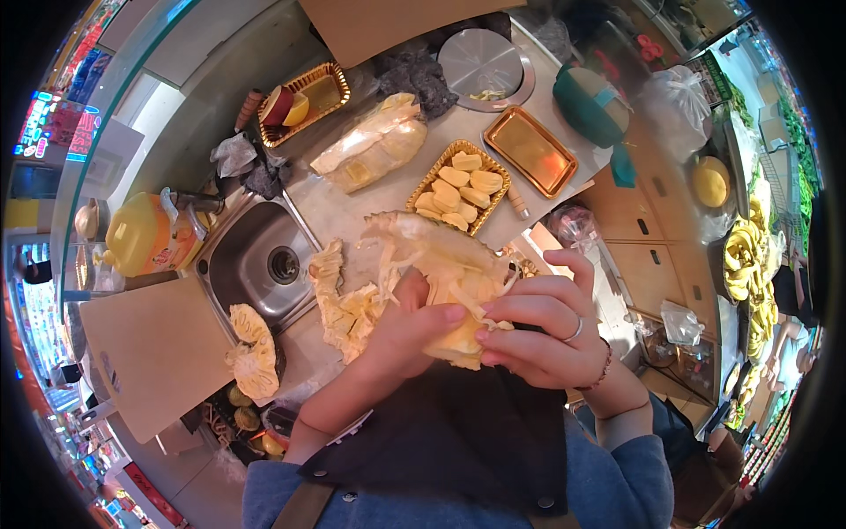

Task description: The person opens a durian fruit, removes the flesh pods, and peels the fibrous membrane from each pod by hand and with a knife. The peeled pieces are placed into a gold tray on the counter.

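Observation:
A jackfruit chunk (449, 258), rind up and stringy yellow flesh exposed, is held over the counter close to my apron. My left hand (406, 330) grips it from the left, with the thumb pressed onto the flesh. At its right side, my right hand (548, 317) has its fingertips on the flesh and pale fibre strands. Just beyond the chunk is a gold tray (500, 165) filled with several peeled jackfruit pods (456, 192). Left of my left hand, torn jackfruit scraps (344, 311) lie on the counter.
A steel sink (254, 291) is at the left, with a cut jackfruit piece (251, 357) by its corner. Farther back are a wrapped jackfruit piece (377, 149), a fruit tray (324, 92), a bare gold tray (532, 152), a wooden-handled tool (517, 202) and a round metal plate (479, 63).

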{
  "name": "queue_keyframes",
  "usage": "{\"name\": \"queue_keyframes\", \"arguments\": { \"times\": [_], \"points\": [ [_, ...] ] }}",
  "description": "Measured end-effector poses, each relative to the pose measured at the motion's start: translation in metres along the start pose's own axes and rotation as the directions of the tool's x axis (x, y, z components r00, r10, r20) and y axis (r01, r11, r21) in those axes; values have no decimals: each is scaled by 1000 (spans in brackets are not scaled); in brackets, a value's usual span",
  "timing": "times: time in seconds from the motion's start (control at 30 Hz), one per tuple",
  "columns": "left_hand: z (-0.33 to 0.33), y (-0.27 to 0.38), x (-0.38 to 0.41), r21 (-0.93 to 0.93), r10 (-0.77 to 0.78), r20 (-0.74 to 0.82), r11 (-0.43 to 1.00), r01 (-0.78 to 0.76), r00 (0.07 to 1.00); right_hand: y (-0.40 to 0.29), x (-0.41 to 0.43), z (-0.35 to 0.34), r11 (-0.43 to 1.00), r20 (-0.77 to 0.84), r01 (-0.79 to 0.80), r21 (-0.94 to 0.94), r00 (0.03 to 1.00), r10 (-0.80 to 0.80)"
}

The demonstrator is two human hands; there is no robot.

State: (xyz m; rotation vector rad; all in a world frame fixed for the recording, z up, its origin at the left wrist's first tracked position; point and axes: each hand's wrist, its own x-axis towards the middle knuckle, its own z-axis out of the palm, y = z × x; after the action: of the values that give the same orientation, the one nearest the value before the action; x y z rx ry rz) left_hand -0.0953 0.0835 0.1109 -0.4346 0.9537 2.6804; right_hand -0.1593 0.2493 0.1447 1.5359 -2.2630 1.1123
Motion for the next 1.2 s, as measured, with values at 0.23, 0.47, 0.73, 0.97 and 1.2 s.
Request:
{"name": "queue_keyframes", "arguments": {
  "times": [0.23,0.47,0.73,0.97,1.2],
  "points": [
    [1,1,1,77,1,-17,997,0,1000,-6,10,-12,991,99,17,-132,995,-4],
    [3,-2,2,216,21,-99,976,0,995,-15,12,-15,970,172,10,-241,984,33],
    [-1,-4,2,258,38,-142,966,0,989,-15,15,-11,947,159,50,-316,987,1],
    [-3,-6,2,244,49,-157,970,-9,986,-9,12,-4,947,121,74,-313,992,-38],
    [5,-7,2,6,-56,-132,998,58,990,0,10,0,967,76,131,-217,990,-117]
  ]
}}
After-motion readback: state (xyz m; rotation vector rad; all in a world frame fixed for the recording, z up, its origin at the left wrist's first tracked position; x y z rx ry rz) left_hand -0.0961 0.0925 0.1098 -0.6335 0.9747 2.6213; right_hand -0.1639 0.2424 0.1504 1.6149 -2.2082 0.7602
